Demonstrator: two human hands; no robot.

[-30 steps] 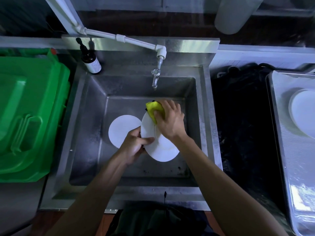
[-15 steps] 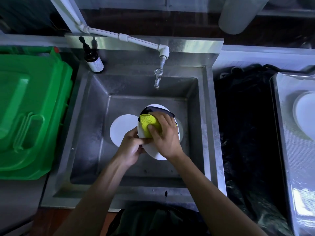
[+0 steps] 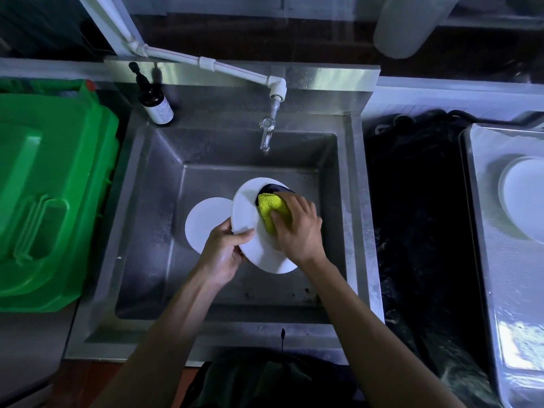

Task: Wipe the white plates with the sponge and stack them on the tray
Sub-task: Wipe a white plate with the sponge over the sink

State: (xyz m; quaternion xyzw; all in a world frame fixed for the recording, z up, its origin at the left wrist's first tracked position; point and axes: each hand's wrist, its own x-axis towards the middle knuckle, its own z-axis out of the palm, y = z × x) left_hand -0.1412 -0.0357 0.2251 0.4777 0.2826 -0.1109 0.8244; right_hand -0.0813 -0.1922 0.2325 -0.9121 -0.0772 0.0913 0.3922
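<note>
Plate wiped over sink, sponge on its face.

Left hand pinched the plate by its left rim, tilted above the sink; right hand curled on the sponge, which had slid from the far rim down onto the face, so wiping looked midway. Second plate lay on the sink floor, partly covered. Tray at right, cut off, carried a stacked plate; a dark patch behind the sponge was unclear.
</note>
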